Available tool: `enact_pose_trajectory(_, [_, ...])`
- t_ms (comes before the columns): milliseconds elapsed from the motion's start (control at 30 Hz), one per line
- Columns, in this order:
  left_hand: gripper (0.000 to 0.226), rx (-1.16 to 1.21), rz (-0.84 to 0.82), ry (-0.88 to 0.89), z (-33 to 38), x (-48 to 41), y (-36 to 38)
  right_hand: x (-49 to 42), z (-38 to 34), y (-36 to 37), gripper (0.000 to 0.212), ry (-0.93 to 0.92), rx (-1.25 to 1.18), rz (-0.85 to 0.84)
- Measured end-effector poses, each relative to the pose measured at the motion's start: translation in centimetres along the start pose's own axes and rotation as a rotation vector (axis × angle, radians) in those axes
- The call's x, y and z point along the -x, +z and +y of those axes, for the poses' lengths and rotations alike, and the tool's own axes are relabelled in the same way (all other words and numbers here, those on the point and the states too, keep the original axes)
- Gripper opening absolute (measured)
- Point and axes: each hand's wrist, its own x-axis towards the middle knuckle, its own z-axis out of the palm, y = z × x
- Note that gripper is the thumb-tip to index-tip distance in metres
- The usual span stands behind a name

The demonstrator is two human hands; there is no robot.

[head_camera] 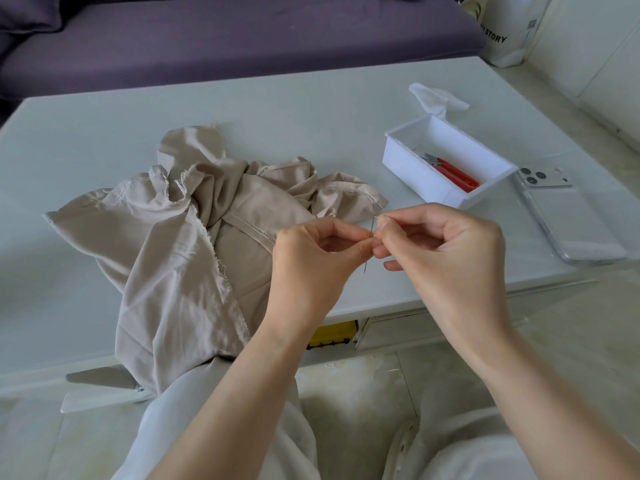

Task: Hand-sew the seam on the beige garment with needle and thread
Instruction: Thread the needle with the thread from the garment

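Observation:
The beige garment (180, 237) lies crumpled on the pale table (277, 109), its stitched seams and a frayed raw edge facing up, one end hanging over the near edge onto my lap. Just right of it, above the table, my left hand (311, 265) pinches a thin needle (369, 251) held roughly upright between thumb and forefinger. My right hand (440, 251) meets it from the right, its thumb and forefinger pinched together at the needle's upper end. A short pale thread tip (376, 217) shows there; the rest of the thread is too fine to see.
A white plastic box (446, 161) at the right holds red-handled snips (453, 173). A crumpled tissue (436, 98) lies behind it. A phone in a transparent case (568, 220) lies at the table's right edge. A purple sofa (207, 39) runs behind the table.

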Motion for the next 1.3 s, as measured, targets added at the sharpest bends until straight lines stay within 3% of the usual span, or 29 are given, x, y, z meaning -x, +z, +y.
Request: enact_pose_trajectory(1300, [0.007, -0.004, -0.014, 0.03, -0.16, -0.06, 0.08, -0.07, 0.76, -0.19, 0.012, -0.087, 0.048, 0.011])
